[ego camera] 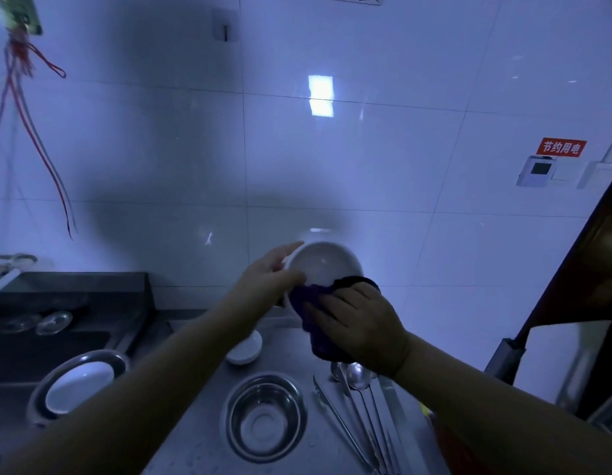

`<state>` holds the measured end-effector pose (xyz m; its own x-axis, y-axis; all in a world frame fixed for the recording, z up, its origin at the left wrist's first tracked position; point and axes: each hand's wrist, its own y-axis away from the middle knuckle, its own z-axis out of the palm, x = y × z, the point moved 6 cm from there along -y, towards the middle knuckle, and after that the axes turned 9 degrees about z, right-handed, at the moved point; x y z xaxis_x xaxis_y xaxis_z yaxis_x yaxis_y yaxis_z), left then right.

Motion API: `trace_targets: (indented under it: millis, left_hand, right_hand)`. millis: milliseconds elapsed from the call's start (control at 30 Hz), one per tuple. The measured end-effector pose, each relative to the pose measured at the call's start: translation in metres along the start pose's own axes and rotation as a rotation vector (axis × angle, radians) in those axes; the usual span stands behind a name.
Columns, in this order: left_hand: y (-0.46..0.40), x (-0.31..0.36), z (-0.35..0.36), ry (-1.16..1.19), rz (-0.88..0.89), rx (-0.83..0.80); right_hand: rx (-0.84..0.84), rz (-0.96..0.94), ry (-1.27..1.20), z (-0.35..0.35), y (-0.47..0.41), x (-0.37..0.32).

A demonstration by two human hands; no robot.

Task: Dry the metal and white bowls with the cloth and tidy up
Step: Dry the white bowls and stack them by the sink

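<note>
I hold a white bowl (323,264) up in front of the tiled wall, tilted so its inside faces me. My left hand (268,281) grips its left rim, thumb on the inside. A dark purple cloth (316,313) is pressed against the bowl's lower edge by my right hand (361,325), whose fingers are curled round the cloth. On the steel counter (201,450) below stands an empty metal bowl (265,418). Another small white bowl (245,349) sits partly hidden behind my left forearm. At the left, a metal bowl (40,389) holds a white bowl (80,385) inside it.
Spoons (357,375) and tongs (338,419) lie on the counter right of the metal bowl. A dark sink (40,337) with clear glass lids is at the left. Red cords (40,149) hang on the left wall. A dark door frame (578,255) stands at the right.
</note>
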<state>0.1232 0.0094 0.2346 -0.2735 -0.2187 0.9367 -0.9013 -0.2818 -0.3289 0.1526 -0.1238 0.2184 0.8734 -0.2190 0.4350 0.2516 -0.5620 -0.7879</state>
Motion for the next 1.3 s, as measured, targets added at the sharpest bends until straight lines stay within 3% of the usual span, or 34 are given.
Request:
trace_targets:
  millis: [100, 200, 367, 500, 600, 733, 900, 1000, 1100, 1233, 1300]
  left_hand:
    - [0.012, -0.011, 0.011, 0.005, 0.159, 0.204]
    - [0.014, -0.013, 0.012, -0.011, 0.241, 0.229]
    - [0.013, -0.005, 0.009, -0.129, 0.278, 0.118]
    - [-0.001, 0.001, 0.005, -0.227, 0.156, -0.121]
    - [-0.008, 0.000, 0.005, -0.211, 0.078, -0.216]
    - [-0.008, -0.001, 0.005, -0.160, 0.117, -0.072]
    - [-0.004, -0.008, 0.006, -0.123, 0.136, 0.103]
    - [-0.002, -0.007, 0.008, -0.097, 0.163, 0.113]
    - [-0.001, -0.002, 0.007, -0.136, 0.158, 0.050]
    - [-0.001, 0.004, 0.009, -0.144, -0.018, -0.330]
    - [-0.002, 0.005, 0.007, -0.167, -0.057, -0.415]
  right_hand:
    - [0.049, 0.211, 0.050, 0.004, -0.004, -0.007]
    - [0.054, 0.269, 0.043, 0.008, 0.001, -0.016]
    - [0.028, 0.116, -0.039, 0.005, 0.007, -0.011]
    - [-0.028, -0.164, -0.110, -0.001, 0.013, -0.004]
    - [-0.030, -0.210, -0.111, -0.001, 0.014, -0.004]
    - [-0.023, -0.103, -0.101, 0.000, 0.009, -0.006]
    - [-0.021, 0.168, -0.063, 0.008, 0.009, -0.024]
    - [-0.021, 0.238, -0.056, 0.009, 0.009, -0.029]
    - [-0.039, 0.122, -0.094, 0.005, 0.013, -0.025]
    - [-0.073, -0.165, -0.198, -0.003, 0.020, -0.018]
    - [-0.089, -0.226, -0.188, -0.003, 0.020, -0.014]
